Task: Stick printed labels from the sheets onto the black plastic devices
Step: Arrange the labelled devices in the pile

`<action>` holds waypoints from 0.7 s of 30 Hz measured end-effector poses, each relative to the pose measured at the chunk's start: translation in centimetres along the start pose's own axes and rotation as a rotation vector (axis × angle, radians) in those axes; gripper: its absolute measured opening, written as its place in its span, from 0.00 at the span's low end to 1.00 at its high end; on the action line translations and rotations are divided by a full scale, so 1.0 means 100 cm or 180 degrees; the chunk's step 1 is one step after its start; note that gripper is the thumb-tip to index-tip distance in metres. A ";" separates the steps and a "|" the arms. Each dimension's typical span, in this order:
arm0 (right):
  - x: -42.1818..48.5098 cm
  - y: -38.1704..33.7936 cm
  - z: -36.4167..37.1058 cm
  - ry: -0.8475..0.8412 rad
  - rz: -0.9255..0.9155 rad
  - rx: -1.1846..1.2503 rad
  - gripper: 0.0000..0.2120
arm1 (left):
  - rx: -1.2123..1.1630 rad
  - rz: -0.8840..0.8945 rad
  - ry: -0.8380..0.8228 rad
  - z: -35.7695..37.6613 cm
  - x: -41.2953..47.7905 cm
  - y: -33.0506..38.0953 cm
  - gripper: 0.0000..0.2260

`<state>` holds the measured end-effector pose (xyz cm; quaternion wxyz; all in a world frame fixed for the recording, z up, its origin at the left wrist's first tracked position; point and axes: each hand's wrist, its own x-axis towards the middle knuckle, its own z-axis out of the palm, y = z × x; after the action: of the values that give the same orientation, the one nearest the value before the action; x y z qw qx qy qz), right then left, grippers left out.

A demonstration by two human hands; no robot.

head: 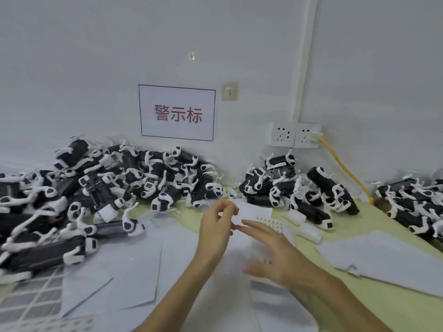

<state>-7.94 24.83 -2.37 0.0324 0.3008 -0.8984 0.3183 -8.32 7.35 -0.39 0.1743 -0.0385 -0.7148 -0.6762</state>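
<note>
Two hands: left hand (217, 228) pinches label sheet (257, 210) at its left edge; right hand (275, 255), fingers straight, just beside; black devices (167, 178) piled beyond, leftward.

Left hand (217, 226) raised, fingertips pinching a label sheet (256, 210); right hand (271, 250) flat, fingers straight and spread.

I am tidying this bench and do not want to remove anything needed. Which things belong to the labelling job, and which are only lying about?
For the job:
- label sheet
- black devices, in piles
- left hand, which seems to pinch the sheet's edge
- right hand, open over the sheet

Lying about:
- wall sign
- sockets
- yellow cable
</note>
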 end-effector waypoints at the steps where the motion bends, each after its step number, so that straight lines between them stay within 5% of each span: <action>1: -0.002 -0.007 0.006 -0.0276 -0.0099 -0.0041 0.45 | -0.0031 -0.0043 0.0063 -0.004 0.003 0.003 0.11; 7: -0.003 -0.013 0.033 -0.1325 -0.0492 -0.0611 0.50 | 0.0731 -0.0045 -0.0056 -0.033 0.031 0.015 0.07; 14: -0.002 0.014 0.022 -0.0945 0.0012 -0.0738 0.35 | 0.4171 0.0569 0.0533 -0.144 0.109 0.041 0.28; 21: 0.034 0.019 0.011 -0.1172 -0.0010 -0.1122 0.21 | 0.4046 -0.0420 0.1531 -0.294 0.168 0.061 0.41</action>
<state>-11.65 23.57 -3.46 -0.0793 0.3448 -0.9303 0.0965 -16.52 -23.98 11.25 0.2755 0.2663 -0.9153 -0.1239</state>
